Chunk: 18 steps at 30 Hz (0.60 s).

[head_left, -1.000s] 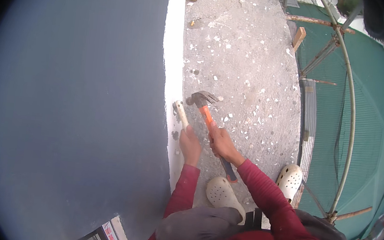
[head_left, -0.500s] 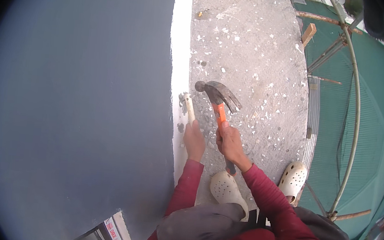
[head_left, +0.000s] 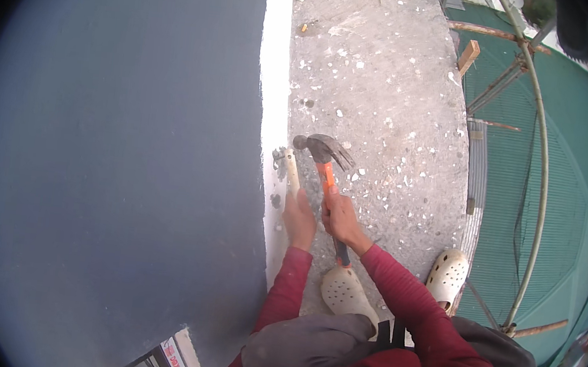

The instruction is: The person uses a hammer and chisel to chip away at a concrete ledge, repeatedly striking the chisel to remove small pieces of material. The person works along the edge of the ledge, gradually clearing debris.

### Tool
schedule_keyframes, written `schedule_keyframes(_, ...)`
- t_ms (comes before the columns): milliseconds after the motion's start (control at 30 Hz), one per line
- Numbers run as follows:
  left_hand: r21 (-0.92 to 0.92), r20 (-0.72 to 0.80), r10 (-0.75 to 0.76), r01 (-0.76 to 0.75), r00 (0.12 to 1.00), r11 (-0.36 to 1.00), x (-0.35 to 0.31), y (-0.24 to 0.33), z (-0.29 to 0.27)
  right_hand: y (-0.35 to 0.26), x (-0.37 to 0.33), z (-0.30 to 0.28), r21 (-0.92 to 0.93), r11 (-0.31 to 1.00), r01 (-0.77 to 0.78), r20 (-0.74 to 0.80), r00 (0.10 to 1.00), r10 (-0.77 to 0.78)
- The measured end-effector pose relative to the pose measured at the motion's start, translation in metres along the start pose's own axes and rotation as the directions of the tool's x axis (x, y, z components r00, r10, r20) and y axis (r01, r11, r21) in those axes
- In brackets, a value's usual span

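Broadly, a dark grey wall (head_left: 117,165) fills the left half of the frame, edged by a white painted strip (head_left: 271,109) running from the top centre down to the middle. Right of it lies a speckled concrete ledge (head_left: 381,107), and green netting (head_left: 556,211) with thin poles covers the right side. Near the lower centre, 2 pale clogs (head_left: 347,293) stand on the ledge. The right hand (head_left: 339,217) has its fingers wrapped tight around the orange handle of a claw hammer (head_left: 322,151), whose metal head sits just right of the strip at mid-frame. The left hand (head_left: 299,220) is closed around a pale chisel (head_left: 291,172), its tip touching the chipped edge of the white strip.
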<state>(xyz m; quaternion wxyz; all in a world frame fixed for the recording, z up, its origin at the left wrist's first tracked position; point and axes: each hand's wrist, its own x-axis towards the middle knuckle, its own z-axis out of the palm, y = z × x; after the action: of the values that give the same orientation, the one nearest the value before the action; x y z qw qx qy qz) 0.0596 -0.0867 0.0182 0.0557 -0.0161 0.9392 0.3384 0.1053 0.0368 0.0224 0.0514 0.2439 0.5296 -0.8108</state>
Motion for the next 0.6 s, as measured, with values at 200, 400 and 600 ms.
schedule_keyframes(200, 0.021, -0.008, 0.008, -0.008, 1.0, 1.0, 0.0, 0.001, -0.002, -0.022, -0.004, -0.012, 0.242, 0.97, -0.038, -0.127, 0.989, 0.071)
schedule_keyframes(400, 0.0, 0.018, -0.053, 0.053, 0.998, 0.999, 0.003, 0.005, 0.001, -0.011, -0.005, -0.007, 0.17, 0.951, -0.26, 0.165, 0.958, 0.233)
schedule_keyframes(600, -0.035, 0.053, -0.069, 0.071, 0.996, 0.997, 0.004, 0.0, -0.004, -0.016, -0.015, -0.006, 0.248, 0.969, 0.018, -0.131, 0.991, 0.015)
